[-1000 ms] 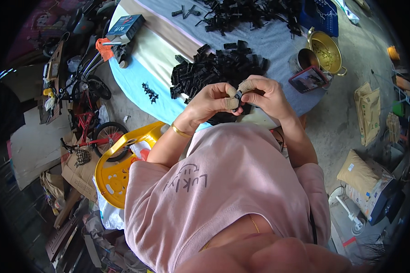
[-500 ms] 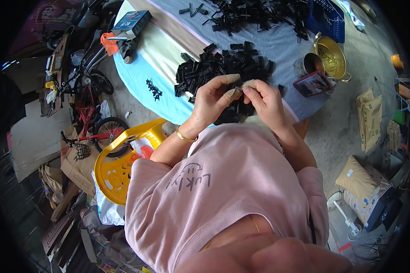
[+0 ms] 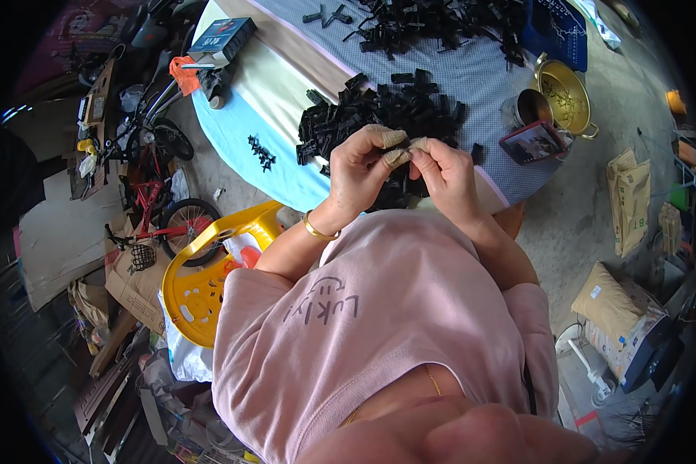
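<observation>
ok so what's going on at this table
A person in a pink T-shirt works with left hand and right hand close together, fingertips nearly meeting, above the nearer pile of black plastic parts. Anything between the fingertips is too small and hidden to identify. A farther black pile and a small cluster of black pieces lie on the tablecloth, with a gold-coloured pot at the right.

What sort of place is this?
Looks like a home garage or storeroom doubling as a work area, though I can't be sure: a red bicycle and cardboard stored to one side, a bare grey floor, and a cloth-covered table with heaps of small black parts.
</observation>
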The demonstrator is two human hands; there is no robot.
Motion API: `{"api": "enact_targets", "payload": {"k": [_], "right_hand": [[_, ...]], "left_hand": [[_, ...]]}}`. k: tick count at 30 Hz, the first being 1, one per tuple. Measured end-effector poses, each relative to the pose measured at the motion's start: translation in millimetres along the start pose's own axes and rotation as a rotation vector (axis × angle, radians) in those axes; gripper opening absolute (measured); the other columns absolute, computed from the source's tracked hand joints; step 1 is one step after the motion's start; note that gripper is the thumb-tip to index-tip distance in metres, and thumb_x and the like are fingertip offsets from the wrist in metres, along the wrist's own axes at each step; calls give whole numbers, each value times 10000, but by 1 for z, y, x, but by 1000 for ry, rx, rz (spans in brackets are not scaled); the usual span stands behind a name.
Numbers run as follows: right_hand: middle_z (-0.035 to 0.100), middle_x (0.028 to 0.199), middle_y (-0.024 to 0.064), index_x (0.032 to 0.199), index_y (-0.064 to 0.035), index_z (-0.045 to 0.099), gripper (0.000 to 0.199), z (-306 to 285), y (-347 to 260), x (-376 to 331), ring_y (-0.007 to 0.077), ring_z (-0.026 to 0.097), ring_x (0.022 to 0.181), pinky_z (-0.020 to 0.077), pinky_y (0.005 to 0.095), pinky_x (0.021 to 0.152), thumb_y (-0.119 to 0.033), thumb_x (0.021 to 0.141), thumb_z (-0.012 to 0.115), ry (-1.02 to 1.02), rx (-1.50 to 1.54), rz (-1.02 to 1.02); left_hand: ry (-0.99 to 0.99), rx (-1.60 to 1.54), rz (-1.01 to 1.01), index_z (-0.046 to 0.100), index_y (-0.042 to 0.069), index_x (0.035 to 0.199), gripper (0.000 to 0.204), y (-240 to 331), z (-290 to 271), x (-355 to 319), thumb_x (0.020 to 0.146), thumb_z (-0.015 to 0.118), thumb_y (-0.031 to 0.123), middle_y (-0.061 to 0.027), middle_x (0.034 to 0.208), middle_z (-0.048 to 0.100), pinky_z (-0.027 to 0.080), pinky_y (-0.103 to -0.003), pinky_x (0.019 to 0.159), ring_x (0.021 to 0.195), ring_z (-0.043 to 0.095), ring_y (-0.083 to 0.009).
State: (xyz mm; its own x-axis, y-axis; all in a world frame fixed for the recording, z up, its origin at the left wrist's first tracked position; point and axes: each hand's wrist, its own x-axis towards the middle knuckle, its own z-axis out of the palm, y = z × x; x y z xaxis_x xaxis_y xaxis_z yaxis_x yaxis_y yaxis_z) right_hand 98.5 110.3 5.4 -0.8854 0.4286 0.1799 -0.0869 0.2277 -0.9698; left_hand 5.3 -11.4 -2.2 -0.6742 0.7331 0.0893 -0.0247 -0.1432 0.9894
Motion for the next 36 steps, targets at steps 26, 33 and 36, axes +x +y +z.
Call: {"api": "enact_targets", "payload": {"k": [26, 33, 36], "right_hand": [[582, 717, -8, 973, -37, 619, 166, -14, 12, 5, 32, 507, 581, 419, 167, 457, -104, 830, 570, -198, 170, 548], [582, 669, -22, 968, -67, 627, 160, -23, 10, -3, 19, 489, 524, 390, 163, 447, -113, 825, 573, -178, 91, 504], [560, 640, -9, 955, -27, 617, 153, -18, 8, -4, 28, 468, 517, 375, 176, 450, -72, 818, 568, -170, 141, 505]], "left_hand": [[-180, 1320, 336, 420, 119, 1231, 495, -171, -119, 224, 754, 440, -12, -91, 1288, 420, 344, -398, 955, 1164, 382, -353], [-235, 1428, 416, 562, 78, 979, 285, -184, -115, 239, 732, 437, 9, -99, 871, 603, 449, -389, 749, 865, 525, -314], [-183, 1439, 341, 559, 67, 1005, 285, -179, -132, 226, 723, 521, 63, -133, 793, 609, 449, -394, 694, 840, 540, -326]]}}
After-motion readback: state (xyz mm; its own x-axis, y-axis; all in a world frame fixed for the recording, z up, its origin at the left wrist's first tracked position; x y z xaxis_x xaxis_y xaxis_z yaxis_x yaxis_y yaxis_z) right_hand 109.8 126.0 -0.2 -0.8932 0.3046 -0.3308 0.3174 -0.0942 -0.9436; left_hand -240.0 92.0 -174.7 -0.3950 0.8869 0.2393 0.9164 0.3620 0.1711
